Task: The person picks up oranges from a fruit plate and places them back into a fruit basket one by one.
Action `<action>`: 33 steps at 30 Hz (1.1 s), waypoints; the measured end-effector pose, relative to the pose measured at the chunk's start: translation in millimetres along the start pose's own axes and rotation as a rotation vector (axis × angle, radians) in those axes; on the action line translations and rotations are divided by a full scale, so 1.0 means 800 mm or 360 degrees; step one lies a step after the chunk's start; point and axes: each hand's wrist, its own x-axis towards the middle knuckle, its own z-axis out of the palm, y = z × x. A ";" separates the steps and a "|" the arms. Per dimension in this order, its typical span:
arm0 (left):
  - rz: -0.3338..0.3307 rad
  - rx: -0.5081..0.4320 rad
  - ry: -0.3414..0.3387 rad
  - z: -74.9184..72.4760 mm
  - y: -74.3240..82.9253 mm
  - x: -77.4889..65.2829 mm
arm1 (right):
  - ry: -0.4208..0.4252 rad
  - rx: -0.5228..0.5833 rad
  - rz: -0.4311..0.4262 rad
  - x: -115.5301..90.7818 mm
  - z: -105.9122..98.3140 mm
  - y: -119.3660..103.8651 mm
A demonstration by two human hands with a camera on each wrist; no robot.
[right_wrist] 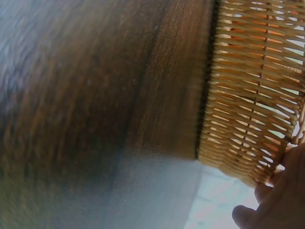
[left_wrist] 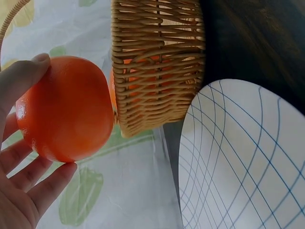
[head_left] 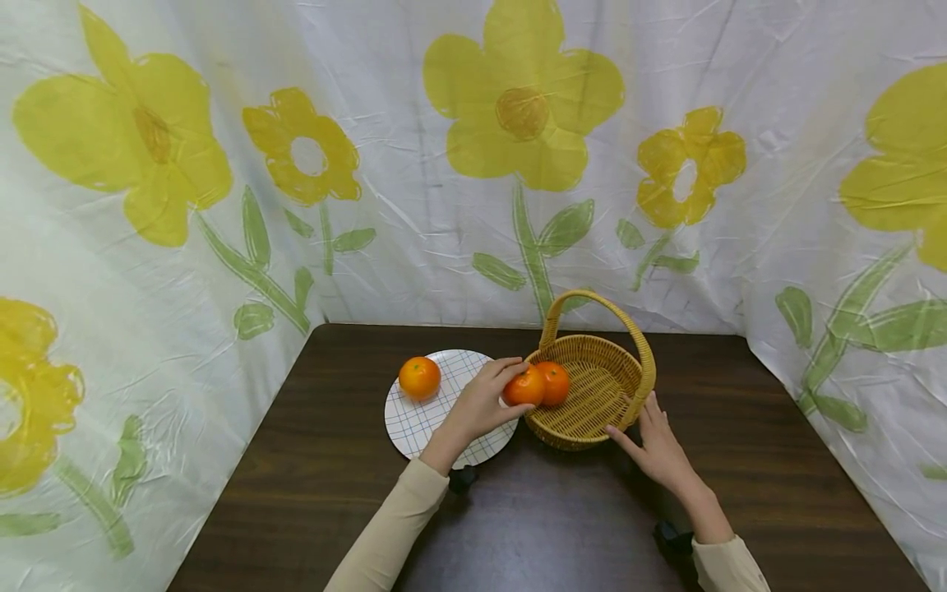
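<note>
My left hand (head_left: pixel 484 400) holds an orange (head_left: pixel 524 386) between thumb and fingers at the left rim of a wicker basket (head_left: pixel 584 432). The left wrist view shows this orange (left_wrist: pixel 71 109) level with the basket's rim, the thumb on one side and the fingertips on the other. Another orange (head_left: pixel 556 383) lies inside the basket at its left side and shows through the weave. My right hand (head_left: pixel 662 448) holds the basket's right side near the foot of the handle, fingers at the rim and thumb toward the front.
A round white plate (head_left: pixel 444 423) with a blue grid stands left of the basket, and a further orange (head_left: pixel 419 378) sits on its far left part. Dark wooden table (head_left: pixel 311 493) lies beneath everything. Behind hangs a white curtain (head_left: pixel 399 247) with yellow flowers. The tall basket handle (head_left: pixel 602 302) arches over the opening.
</note>
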 end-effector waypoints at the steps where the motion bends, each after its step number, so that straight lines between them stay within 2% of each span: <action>1: 0.0009 0.0002 -0.0004 0.001 0.001 0.001 | -0.0002 -0.0003 0.0000 0.000 0.000 0.000; 13: 0.0057 0.0013 -0.0040 0.013 0.008 0.009 | 0.0000 -0.0021 0.0013 0.000 0.003 0.002; 22: 0.0024 0.0033 -0.0124 0.023 0.016 0.017 | 0.0001 -0.0010 0.0013 0.001 0.003 0.002; 29: 0.0083 -0.0025 -0.0118 0.037 0.018 0.020 | 0.0009 -0.0016 0.0014 -0.001 0.004 0.002; 33: 0.0081 -0.0042 -0.0130 0.040 0.021 0.022 | 0.0006 -0.0017 0.0018 0.000 0.004 0.002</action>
